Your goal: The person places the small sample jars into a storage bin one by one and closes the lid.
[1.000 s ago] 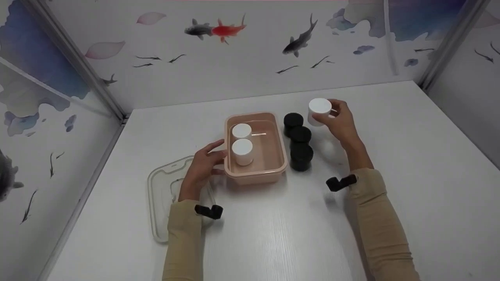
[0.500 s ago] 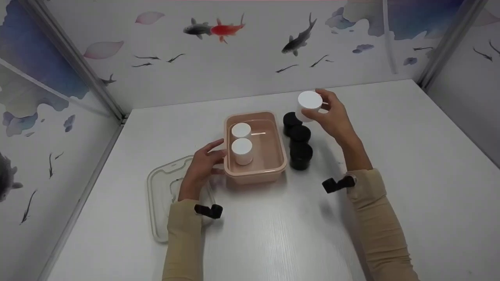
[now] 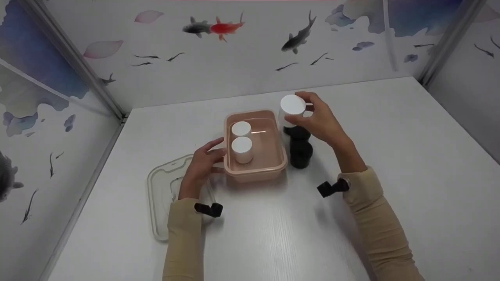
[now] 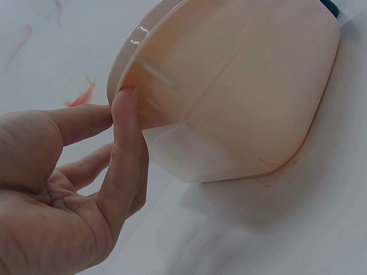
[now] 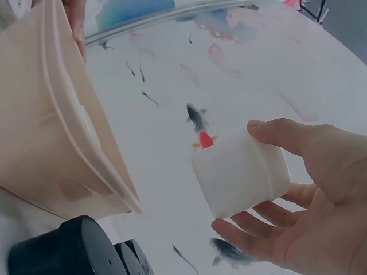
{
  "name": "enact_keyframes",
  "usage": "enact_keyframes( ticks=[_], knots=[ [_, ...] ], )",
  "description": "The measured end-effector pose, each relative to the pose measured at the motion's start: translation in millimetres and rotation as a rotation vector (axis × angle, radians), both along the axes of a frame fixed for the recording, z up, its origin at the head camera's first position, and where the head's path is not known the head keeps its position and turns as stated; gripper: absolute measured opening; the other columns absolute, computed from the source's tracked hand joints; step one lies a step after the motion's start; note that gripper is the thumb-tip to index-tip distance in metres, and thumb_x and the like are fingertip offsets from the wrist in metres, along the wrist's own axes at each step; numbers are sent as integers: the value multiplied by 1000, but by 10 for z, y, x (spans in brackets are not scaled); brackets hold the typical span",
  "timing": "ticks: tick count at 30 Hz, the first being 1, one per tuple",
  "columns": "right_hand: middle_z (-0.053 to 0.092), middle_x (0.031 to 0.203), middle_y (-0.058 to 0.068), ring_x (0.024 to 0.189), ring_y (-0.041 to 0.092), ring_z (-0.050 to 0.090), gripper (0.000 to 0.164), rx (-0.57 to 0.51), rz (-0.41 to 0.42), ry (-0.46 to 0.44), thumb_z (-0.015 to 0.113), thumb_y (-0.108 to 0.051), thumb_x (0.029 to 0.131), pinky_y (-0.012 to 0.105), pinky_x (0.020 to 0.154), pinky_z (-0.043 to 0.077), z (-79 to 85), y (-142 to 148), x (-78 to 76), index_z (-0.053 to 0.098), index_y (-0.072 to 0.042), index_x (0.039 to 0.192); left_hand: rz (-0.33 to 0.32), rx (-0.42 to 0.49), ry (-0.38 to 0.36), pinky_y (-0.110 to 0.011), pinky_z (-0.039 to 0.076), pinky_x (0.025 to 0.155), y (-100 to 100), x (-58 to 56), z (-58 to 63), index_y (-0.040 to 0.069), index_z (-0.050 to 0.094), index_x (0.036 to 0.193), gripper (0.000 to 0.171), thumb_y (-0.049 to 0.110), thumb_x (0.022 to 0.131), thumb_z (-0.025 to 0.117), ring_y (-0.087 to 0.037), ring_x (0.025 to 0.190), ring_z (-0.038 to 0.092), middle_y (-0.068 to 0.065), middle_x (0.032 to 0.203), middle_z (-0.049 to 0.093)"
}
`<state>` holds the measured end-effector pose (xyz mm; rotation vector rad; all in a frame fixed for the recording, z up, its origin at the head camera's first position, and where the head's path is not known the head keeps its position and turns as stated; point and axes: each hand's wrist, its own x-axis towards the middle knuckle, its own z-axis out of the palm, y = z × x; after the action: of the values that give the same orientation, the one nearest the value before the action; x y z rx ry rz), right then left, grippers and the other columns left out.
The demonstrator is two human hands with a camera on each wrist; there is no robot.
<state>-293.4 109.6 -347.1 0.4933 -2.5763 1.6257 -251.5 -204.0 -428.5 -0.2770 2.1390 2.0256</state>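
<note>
My right hand (image 3: pixel 318 121) holds a white lidded jar (image 3: pixel 293 106) between thumb and fingers. The jar is raised beside the far right corner of a pink plastic box (image 3: pixel 256 177); the right wrist view shows the jar (image 5: pixel 241 175) upside-slanted in the grasp. Inside the box, along its left side, stand two more white jars (image 3: pixel 242 146). My left hand (image 3: pixel 203 162) touches the box's left side with its fingertips, right under the rim in the left wrist view, fingers mostly straight. Black lidded jars (image 3: pixel 300 154) stand in a row along the box's right side, the farthest mostly hidden behind the held jar.
A pale translucent lid (image 3: pixel 160 203) lies on the white table (image 3: pixel 273 238) at the left, partly under my left forearm. Panels printed with fish (image 3: pixel 226 28) rise behind the table and at both sides.
My right hand has carried the white jar leftward, from right of the black jars to over the farthest of them, close to the box. The left hand and the box have stayed put.
</note>
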Motion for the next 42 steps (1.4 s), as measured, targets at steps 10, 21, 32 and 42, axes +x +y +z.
enact_keyframes(
  ticks=[10,21,32,42],
  knots=[
    [47,127,6,115,24,51,71,24,153,-28,75,-37,74,44,94,45,13,-227,62,40,-15,132,14,-20,-1,-37,56,67,-1,-9,-6,30,50,129,44,28,87,62,-29,105,62,-8,117,62],
    [46,126,3,114,22,51,69,144,297,-84,75,-36,74,39,89,49,110,-418,128,40,-16,129,33,-49,-24,-36,56,69,10,-31,-13,31,50,129,44,27,87,62,-25,104,63,-5,117,62],
    [47,128,3,119,23,46,65,309,406,-96,75,-32,74,38,95,45,23,-620,187,41,-16,128,38,-61,-42,-36,56,72,30,-37,-12,33,50,128,46,32,85,64,-22,103,63,-3,118,62],
    [53,119,6,107,21,52,55,365,549,-25,75,-21,75,39,94,45,-52,-796,169,48,-6,121,7,3,7,-39,56,70,17,0,-13,29,49,130,44,27,88,62,-27,103,63,-9,118,62]
  ],
)
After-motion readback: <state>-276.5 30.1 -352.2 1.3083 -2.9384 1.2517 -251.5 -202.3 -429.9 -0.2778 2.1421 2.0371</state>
